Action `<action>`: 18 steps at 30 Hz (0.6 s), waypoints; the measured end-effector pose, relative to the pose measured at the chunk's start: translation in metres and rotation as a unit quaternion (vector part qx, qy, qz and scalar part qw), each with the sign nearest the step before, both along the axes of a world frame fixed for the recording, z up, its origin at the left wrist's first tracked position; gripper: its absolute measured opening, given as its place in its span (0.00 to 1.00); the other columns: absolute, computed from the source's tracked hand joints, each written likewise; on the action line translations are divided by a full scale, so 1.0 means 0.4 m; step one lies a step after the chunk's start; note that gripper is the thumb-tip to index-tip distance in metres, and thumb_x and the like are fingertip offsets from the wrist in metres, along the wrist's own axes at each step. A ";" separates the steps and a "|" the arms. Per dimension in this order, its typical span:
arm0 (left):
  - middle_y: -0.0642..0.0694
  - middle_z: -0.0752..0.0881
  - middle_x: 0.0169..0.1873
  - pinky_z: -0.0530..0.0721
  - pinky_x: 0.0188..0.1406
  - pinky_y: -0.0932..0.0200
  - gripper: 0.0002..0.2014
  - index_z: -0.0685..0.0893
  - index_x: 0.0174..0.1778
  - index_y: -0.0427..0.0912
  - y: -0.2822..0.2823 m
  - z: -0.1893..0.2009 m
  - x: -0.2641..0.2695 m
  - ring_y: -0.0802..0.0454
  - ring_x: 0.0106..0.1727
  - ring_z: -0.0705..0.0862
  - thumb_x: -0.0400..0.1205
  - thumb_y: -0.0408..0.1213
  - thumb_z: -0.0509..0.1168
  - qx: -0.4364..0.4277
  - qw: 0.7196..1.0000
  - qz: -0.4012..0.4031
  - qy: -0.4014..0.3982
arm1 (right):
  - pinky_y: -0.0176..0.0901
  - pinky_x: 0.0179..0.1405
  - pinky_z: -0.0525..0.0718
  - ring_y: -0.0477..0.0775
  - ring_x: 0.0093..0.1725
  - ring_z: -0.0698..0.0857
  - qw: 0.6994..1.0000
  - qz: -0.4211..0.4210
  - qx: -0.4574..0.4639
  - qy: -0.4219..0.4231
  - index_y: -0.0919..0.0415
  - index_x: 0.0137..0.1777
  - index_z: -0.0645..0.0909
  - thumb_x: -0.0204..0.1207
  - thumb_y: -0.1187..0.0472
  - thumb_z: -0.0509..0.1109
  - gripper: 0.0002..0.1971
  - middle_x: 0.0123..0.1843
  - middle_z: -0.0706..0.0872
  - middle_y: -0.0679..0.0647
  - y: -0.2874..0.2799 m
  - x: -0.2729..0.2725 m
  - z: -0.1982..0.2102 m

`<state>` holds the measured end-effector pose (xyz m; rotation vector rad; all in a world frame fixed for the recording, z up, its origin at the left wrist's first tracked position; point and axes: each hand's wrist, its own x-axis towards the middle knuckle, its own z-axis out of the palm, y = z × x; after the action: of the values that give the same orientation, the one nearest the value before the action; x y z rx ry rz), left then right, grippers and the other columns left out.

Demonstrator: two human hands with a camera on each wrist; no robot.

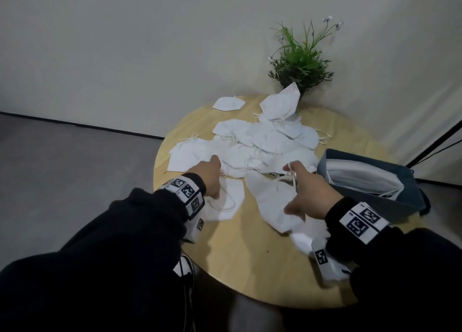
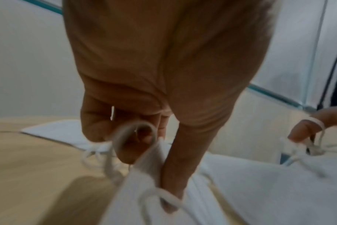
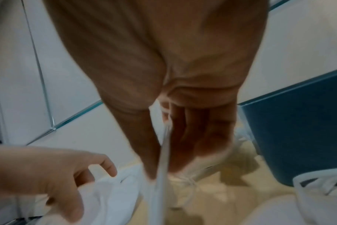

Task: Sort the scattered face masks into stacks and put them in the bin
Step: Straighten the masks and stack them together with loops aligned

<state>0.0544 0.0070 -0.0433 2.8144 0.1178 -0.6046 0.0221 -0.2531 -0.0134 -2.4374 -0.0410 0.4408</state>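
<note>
Masks (image 1: 265,144), soft folded white cloth, heap the round wood table (image 1: 240,251); left hand (image 1: 208,179) and right hand (image 1: 310,194) each pinch one.

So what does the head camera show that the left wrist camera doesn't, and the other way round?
Only the head view shows the green potted plant, the dark blue bin with stacked masks inside, and the whole round wooden table. Only the left wrist view shows, close up, the left hand pinching a white folded mask, its ear loop curling over the fingers. Both show white masks on the table and the right hand gripping an ear loop.
</note>
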 end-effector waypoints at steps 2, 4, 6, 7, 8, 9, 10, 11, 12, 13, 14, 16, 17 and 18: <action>0.44 0.86 0.51 0.89 0.47 0.49 0.27 0.78 0.68 0.42 0.001 0.036 0.012 0.42 0.52 0.87 0.75 0.39 0.79 -0.038 0.998 0.005 -0.040 | 0.43 0.30 0.78 0.53 0.37 0.83 0.994 -0.016 0.013 -0.104 0.47 0.73 0.63 0.65 0.71 0.80 0.41 0.41 0.83 0.54 -0.001 0.006 0.005; 0.48 0.86 0.38 0.79 0.35 0.56 0.06 0.86 0.44 0.44 0.005 0.078 0.027 0.46 0.44 0.85 0.77 0.41 0.75 -0.102 0.989 0.032 -0.100 | 0.44 0.32 0.79 0.54 0.36 0.84 0.984 -0.072 0.064 -0.153 0.46 0.73 0.62 0.66 0.70 0.81 0.42 0.37 0.84 0.53 -0.005 0.025 0.003; 0.49 0.85 0.33 0.75 0.33 0.56 0.10 0.84 0.34 0.45 0.010 0.110 0.035 0.47 0.40 0.84 0.80 0.42 0.72 -0.161 0.973 0.069 -0.154 | 0.49 0.44 0.88 0.55 0.45 0.87 0.969 -0.156 0.143 -0.130 0.47 0.77 0.61 0.64 0.68 0.85 0.48 0.45 0.86 0.54 -0.009 0.047 -0.005; 0.50 0.88 0.36 0.78 0.36 0.55 0.08 0.86 0.36 0.47 0.014 0.119 0.038 0.47 0.42 0.85 0.80 0.43 0.71 -0.184 0.963 0.085 -0.175 | 0.54 0.52 0.90 0.57 0.53 0.88 0.958 -0.186 0.195 -0.097 0.48 0.80 0.59 0.60 0.66 0.89 0.54 0.53 0.87 0.57 -0.012 0.052 -0.009; 0.49 0.90 0.39 0.82 0.39 0.52 0.07 0.89 0.39 0.48 0.018 0.127 0.038 0.46 0.45 0.87 0.80 0.45 0.71 -0.201 0.955 0.093 -0.197 | 0.60 0.57 0.91 0.60 0.59 0.88 0.947 -0.199 0.247 -0.053 0.48 0.84 0.57 0.53 0.64 0.91 0.62 0.62 0.85 0.59 -0.012 0.053 -0.012; 0.48 0.91 0.43 0.86 0.44 0.50 0.08 0.91 0.42 0.49 0.022 0.132 0.038 0.46 0.47 0.88 0.80 0.48 0.71 -0.209 0.949 0.102 -0.214 | 0.63 0.55 0.92 0.62 0.63 0.87 0.938 -0.203 0.280 -0.012 0.46 0.86 0.55 0.49 0.63 0.93 0.67 0.67 0.84 0.59 -0.013 0.055 -0.018; 0.47 0.91 0.47 0.88 0.49 0.46 0.11 0.92 0.45 0.51 0.027 0.134 0.039 0.45 0.50 0.88 0.77 0.53 0.70 -0.210 0.943 0.111 -0.233 | 0.61 0.49 0.93 0.62 0.61 0.88 0.937 -0.192 0.292 0.019 0.46 0.87 0.55 0.50 0.65 0.92 0.68 0.66 0.84 0.59 -0.009 0.054 -0.021; 0.47 0.90 0.51 0.88 0.54 0.43 0.16 0.93 0.46 0.55 0.033 0.137 0.039 0.44 0.54 0.88 0.72 0.59 0.69 -0.205 0.939 0.123 -0.248 | 0.55 0.42 0.93 0.60 0.54 0.89 0.944 -0.165 0.284 0.032 0.46 0.87 0.57 0.56 0.68 0.90 0.62 0.59 0.86 0.58 -0.003 0.049 -0.020; 0.47 0.89 0.54 0.88 0.56 0.41 0.20 0.93 0.47 0.57 0.036 0.139 0.037 0.43 0.57 0.87 0.68 0.63 0.67 -0.201 0.934 0.130 -0.265 | 0.48 0.36 0.90 0.56 0.46 0.88 0.953 -0.139 0.267 0.034 0.47 0.85 0.63 0.63 0.71 0.86 0.53 0.49 0.86 0.57 0.005 0.041 -0.015; 0.46 0.88 0.55 0.87 0.55 0.43 0.20 0.93 0.47 0.57 0.038 0.141 0.035 0.43 0.58 0.86 0.67 0.63 0.67 -0.196 0.932 0.129 -0.277 | 0.45 0.32 0.85 0.54 0.39 0.85 0.959 -0.129 0.249 0.028 0.50 0.80 0.70 0.69 0.71 0.82 0.42 0.43 0.85 0.56 0.011 0.036 -0.015; 0.44 0.87 0.54 0.87 0.49 0.48 0.18 0.93 0.45 0.55 0.037 0.143 0.032 0.43 0.55 0.86 0.69 0.61 0.69 -0.197 0.930 0.120 -0.286 | 0.44 0.29 0.81 0.53 0.36 0.81 0.957 -0.139 0.252 0.034 0.52 0.76 0.76 0.72 0.70 0.79 0.33 0.43 0.84 0.56 0.015 0.032 -0.013; 0.44 0.89 0.45 0.82 0.38 0.55 0.12 0.91 0.44 0.46 0.030 0.144 0.030 0.45 0.47 0.87 0.77 0.51 0.72 -0.218 0.925 0.100 -0.293 | 0.46 0.29 0.79 0.56 0.40 0.80 0.930 -0.174 0.319 0.062 0.53 0.72 0.80 0.76 0.69 0.74 0.25 0.50 0.84 0.60 0.017 0.035 -0.011; 0.47 0.89 0.42 0.80 0.39 0.55 0.11 0.89 0.45 0.44 0.023 0.149 0.023 0.46 0.46 0.86 0.80 0.48 0.72 -0.230 0.920 0.103 -0.299 | 0.48 0.32 0.81 0.58 0.43 0.82 0.911 -0.187 0.361 0.066 0.52 0.72 0.80 0.78 0.69 0.73 0.23 0.54 0.85 0.61 0.017 0.038 -0.005; 0.50 0.88 0.41 0.80 0.41 0.53 0.11 0.87 0.46 0.43 0.018 0.154 0.015 0.46 0.47 0.85 0.81 0.48 0.71 -0.242 0.913 0.111 -0.310 | 0.49 0.35 0.82 0.59 0.46 0.85 0.899 -0.191 0.389 0.066 0.52 0.71 0.81 0.78 0.69 0.72 0.23 0.57 0.87 0.61 0.017 0.041 0.002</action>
<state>0.0605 0.0140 0.0183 2.3206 0.1368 0.2911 0.0383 -0.2462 -0.0127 -1.5691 0.2673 0.3236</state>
